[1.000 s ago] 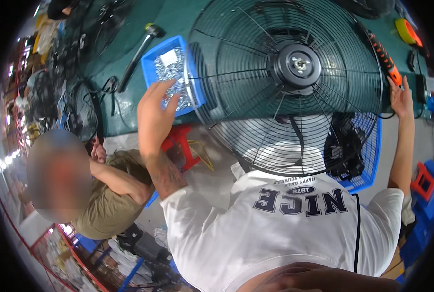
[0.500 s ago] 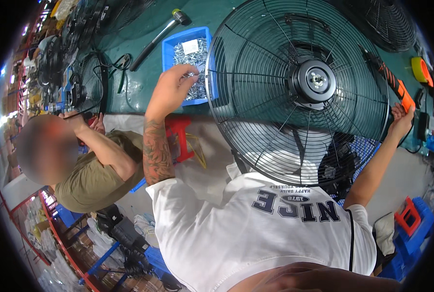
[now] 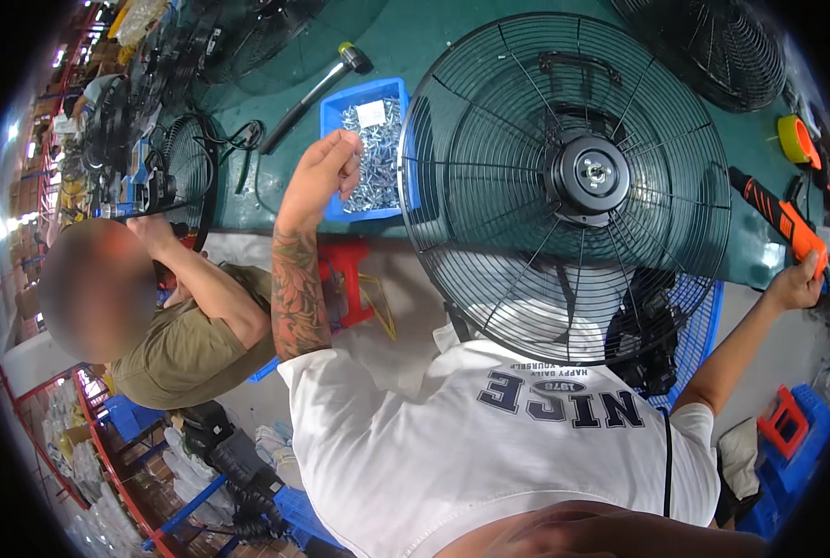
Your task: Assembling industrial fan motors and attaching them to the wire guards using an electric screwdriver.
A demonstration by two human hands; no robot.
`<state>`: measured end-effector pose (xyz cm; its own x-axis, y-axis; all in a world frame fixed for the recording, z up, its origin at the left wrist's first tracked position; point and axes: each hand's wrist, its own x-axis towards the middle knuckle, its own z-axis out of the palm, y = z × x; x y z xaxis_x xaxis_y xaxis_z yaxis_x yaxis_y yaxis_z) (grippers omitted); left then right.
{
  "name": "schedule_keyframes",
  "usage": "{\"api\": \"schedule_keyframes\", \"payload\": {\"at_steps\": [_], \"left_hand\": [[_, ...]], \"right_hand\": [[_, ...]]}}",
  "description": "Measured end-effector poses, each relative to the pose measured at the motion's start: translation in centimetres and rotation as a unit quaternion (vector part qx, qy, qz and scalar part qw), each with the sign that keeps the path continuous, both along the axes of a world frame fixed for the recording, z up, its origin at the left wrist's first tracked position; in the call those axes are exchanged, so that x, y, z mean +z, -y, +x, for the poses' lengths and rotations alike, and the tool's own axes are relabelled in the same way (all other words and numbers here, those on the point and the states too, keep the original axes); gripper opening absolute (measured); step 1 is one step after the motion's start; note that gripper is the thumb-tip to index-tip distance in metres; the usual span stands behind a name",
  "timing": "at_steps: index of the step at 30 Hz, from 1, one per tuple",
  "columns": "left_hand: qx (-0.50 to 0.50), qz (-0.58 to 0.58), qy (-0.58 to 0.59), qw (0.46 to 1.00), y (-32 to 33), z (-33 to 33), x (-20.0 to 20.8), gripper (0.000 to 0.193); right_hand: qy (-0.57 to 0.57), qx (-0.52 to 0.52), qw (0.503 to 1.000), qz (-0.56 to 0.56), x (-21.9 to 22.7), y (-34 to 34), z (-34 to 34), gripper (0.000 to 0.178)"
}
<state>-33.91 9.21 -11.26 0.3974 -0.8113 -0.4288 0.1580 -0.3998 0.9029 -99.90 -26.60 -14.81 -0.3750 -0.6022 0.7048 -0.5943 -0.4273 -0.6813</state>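
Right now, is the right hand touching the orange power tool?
Touching. The head view shows the right hand closed around the lower end of the orange power tool.

Most of the worktop (image 3: 452,37) is taken up by the big fan guard (image 3: 568,186). A narrow gap is left at 9 o'clock of it, but that's filled by the blue screw tray (image 3: 370,149), with a hammer (image 3: 311,86) just beyond at 10 o'clock.

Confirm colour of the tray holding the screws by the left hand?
Blue plastic tray, full of silvery screws; head view shows it best.
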Motion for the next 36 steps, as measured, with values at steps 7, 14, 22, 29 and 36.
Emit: {"api": "schedule_keyframes", "payload": {"at_steps": [7,14,22,29,36], "left_hand": [[0.043,-0.030,-0.023,0.998,0.6,-0.6,-0.4,0.017],[0.059,-0.025,-0.048,0.997,0.5,-0.7,-0.9,0.029],[0.041,0.004,0.265,0.963,3.2,-4.9,2.8,0.023],[-0.219,-0.178,0.426,0.860,7.8,-19.6,8.1,0.018],[-0.331,-0.325,0.426,0.777,9.6,-23.4,6.3,0.021]], "right_hand": [[0.021,0.198,0.975,-0.100,1.6,0.6,7.4,0.052],[0.171,0.472,0.864,0.045,1.4,0.7,12.0,0.055],[0.233,0.365,0.901,-0.038,6.8,1.9,7.9,0.055],[0.393,0.650,0.632,-0.151,17.4,-7.7,16.4,0.046],[0.244,0.818,0.519,-0.048,18.1,-12.0,18.4,0.042]]}}
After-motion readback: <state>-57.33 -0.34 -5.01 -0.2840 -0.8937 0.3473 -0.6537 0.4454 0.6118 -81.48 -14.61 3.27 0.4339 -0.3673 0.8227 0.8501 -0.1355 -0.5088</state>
